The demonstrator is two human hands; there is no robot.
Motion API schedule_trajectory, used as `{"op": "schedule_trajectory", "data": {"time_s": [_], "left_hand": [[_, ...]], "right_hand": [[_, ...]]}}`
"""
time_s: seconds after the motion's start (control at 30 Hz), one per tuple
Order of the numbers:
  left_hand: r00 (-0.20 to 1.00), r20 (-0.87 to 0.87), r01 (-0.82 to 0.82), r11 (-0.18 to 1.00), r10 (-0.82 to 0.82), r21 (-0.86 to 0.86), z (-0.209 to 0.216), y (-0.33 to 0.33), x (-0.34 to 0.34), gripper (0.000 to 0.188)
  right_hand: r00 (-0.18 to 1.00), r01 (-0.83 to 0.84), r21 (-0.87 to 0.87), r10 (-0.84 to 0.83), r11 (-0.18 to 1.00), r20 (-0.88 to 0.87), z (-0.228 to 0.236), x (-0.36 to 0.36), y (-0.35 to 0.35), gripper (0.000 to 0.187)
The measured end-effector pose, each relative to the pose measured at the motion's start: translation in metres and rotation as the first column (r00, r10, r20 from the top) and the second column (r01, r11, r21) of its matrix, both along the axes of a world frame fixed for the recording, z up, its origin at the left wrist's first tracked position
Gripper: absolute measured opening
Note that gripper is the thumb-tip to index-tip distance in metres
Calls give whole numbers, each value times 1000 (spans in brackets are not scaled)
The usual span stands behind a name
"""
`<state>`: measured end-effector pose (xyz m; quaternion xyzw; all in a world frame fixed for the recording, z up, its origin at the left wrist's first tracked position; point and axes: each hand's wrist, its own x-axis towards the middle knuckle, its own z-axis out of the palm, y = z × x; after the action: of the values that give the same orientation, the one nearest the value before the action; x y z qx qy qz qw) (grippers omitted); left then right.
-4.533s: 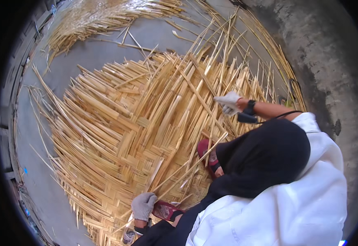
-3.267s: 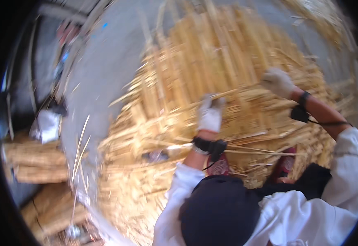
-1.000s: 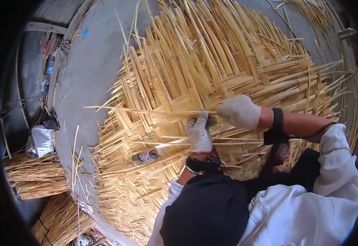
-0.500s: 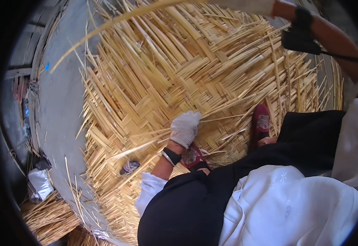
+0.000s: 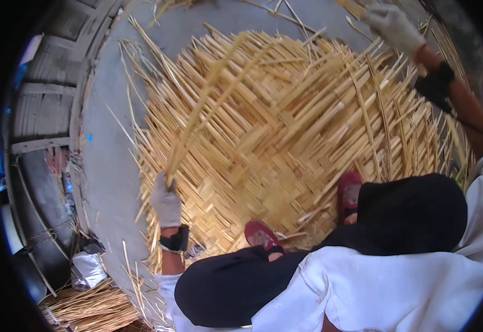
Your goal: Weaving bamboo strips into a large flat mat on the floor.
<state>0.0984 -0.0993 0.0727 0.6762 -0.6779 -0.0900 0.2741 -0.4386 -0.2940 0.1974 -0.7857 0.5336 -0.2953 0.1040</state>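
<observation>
Gloved hands spread wide over a half-woven straw mat

A large mat [image 5: 269,185] of flat, straw-yellow strips lies on a grey floor [image 5: 108,166]. Its middle and near part are a tight zigzag weave; toward the far, left and right edges the strips fan out loose and uneven.

At the left, the left hand [image 5: 167,206], in a pale knit glove, points away from the body, its grip closed around the near end of two long strips [image 5: 180,146]. These rise and spread over the mat's left half, hiding part of it. At the far right, the right hand [image 5: 392,27] is stretched out, its fingers against a tan piece [image 5: 353,8]; blur leaves it unclear whether that grip is closed.

Two dark red shoes [image 5: 261,235] rest on the mat. Black-clad knees [image 5: 413,213] and a white shirt [image 5: 380,288] block its near side. At near left sit a silver bag [image 5: 88,269] and a straw bundle [image 5: 89,307].
</observation>
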Motion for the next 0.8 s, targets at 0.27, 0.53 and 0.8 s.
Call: {"op": "schedule_trajectory", "data": {"time_s": [0.27, 0.53, 0.8], "left_hand": [[661, 641, 439, 894, -390, 92, 105, -48, -64, 21], [400, 617, 535, 719, -678, 444, 141, -95, -134, 8], [331, 504, 627, 585, -798, 515, 85, -137, -123, 6]], "right_hand": [[799, 140, 656, -476, 742, 368, -76, -49, 2, 22], [716, 12, 671, -475, 741, 511, -75, -77, 13, 22], [771, -22, 617, -379, 787, 512, -74, -58, 9, 18]]}}
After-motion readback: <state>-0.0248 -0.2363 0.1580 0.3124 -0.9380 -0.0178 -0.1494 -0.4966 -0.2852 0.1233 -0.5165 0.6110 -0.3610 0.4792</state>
